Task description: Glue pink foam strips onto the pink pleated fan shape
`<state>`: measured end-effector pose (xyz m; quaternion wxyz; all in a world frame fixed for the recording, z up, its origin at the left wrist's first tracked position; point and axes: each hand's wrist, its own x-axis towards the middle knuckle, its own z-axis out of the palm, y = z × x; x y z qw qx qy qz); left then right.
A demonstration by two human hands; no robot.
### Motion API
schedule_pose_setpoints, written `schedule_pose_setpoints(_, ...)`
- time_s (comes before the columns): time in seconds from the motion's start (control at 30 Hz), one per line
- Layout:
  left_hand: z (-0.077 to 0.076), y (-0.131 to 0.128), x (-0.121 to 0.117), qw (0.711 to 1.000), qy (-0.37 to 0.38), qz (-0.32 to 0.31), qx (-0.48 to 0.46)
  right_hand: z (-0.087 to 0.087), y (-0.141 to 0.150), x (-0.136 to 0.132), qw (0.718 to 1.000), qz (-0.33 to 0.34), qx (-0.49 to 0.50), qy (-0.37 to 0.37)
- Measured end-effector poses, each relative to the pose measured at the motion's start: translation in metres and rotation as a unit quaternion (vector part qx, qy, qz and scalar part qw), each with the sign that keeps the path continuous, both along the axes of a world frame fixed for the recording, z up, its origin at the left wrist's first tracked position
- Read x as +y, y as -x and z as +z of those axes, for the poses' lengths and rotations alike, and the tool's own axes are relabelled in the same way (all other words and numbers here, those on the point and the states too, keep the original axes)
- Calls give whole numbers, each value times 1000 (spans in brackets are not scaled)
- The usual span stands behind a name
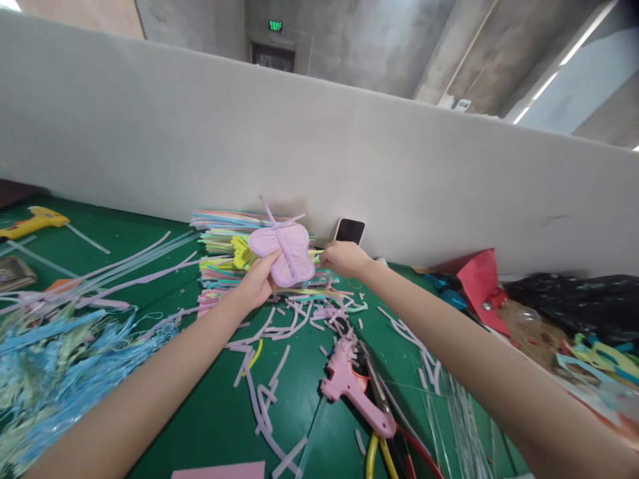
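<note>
My left hand (258,281) grips a light purple butterfly shape (294,256), its thumb pressed on the front. Purple pipe cleaners cross over the middle of the shape and stick up past its top. Behind it lie stacks of pastel pipe cleaners (212,241), with a folded yellow piece (240,253) just left of the butterfly. My right hand (344,259) is closed at the right end of these stacks, its fingertips on a thin yellow pipe cleaner (315,252). A phone (350,230) leans on the partition just behind that hand.
A pink glue gun (349,386) and pliers (377,449) lie in front on the green table (210,392), among purple offcuts (264,399). Blue raffia-like strands (74,372) spread at left, near a yellow glue gun (37,223). A black plastic bag (574,303) sits at right.
</note>
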<state>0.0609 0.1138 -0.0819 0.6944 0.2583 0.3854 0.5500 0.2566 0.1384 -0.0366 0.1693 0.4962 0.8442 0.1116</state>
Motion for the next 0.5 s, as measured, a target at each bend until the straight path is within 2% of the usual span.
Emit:
schedule_pose_setpoints(0.13, -5, 1, 4, 999, 25, 16, 21, 9, -2, -4, 999, 35, -11, -33)
schedule_pose_setpoints(0.27, -8, 3, 7, 999, 31, 21, 32, 15, -9, -7, 997, 42, -25, -62)
schedule_pose_setpoints(0.4, -7, 3, 7, 999, 26, 13, 29, 25, -31, -13, 995, 26, -35, -90)
schedule_pose_setpoints(0.5, -6, 3, 7, 1000, 19, 3, 22, 39, -56, -20, 993, 2, -37, -109)
